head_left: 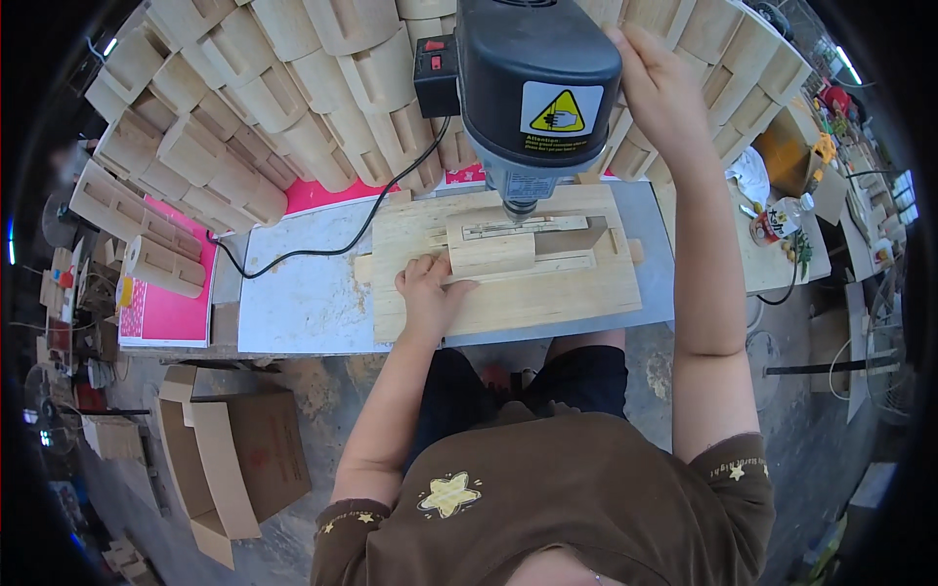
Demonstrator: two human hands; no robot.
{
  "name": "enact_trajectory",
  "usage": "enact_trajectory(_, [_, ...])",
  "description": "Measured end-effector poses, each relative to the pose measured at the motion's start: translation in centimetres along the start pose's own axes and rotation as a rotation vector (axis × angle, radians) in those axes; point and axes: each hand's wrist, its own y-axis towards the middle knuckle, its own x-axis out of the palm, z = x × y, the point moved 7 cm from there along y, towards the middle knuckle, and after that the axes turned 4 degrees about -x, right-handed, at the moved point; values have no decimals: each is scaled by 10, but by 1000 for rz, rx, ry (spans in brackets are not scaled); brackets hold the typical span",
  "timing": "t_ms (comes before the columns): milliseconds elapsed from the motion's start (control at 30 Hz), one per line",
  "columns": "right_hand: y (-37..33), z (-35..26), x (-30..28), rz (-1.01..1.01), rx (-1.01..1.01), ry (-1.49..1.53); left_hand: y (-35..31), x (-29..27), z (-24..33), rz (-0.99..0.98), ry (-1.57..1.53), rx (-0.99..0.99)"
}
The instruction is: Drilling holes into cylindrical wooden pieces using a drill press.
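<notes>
A black and grey drill press (537,73) stands over a flat wooden board (420,317). Its chuck (519,207) is above a pale wooden block (493,256), which sits in the fixture fixed on the board. A metal strip (537,228) runs along the block's far side. My left hand (430,291) rests at the block's left end, fingers bent against it and thumb along the near edge. Raised beside the drill head, my right hand (653,83) has curled fingers; whatever they grip is hidden. The drill tip is too small to make out.
Stacked wooden cylinders with slots (332,93) line the back of the table. A black cable (366,230) curves across the white tabletop (303,298). A bottle (782,220) stands on the right. An open cardboard box (249,454) is on the floor to the left.
</notes>
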Motion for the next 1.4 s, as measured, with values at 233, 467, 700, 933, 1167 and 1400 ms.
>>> enact_trajectory(233, [-112, -39, -6, 144, -199, -197, -1, -4, -1, -15, 11, -15])
enact_trajectory(467, [-170, 13, 48, 213, -200, -112, -1, -2, -1, -26, 14, -21])
enact_trajectory(700, [-155, 1, 26, 262, -343, -107, -1, -2, -4, -21, 40, -23])
enact_trajectory(933, [0, -14, -3, 190, -146, -254, 3, 15, 25, -18, 68, -4])
enact_trajectory(1167, [-4, 6, -4, 25, -10, -59, 4, 22, 32, -30, 12, 7])
enact_trajectory(1400, [-116, -27, 0, 44, -70, -17, 3, 18, 32, -18, 30, -10])
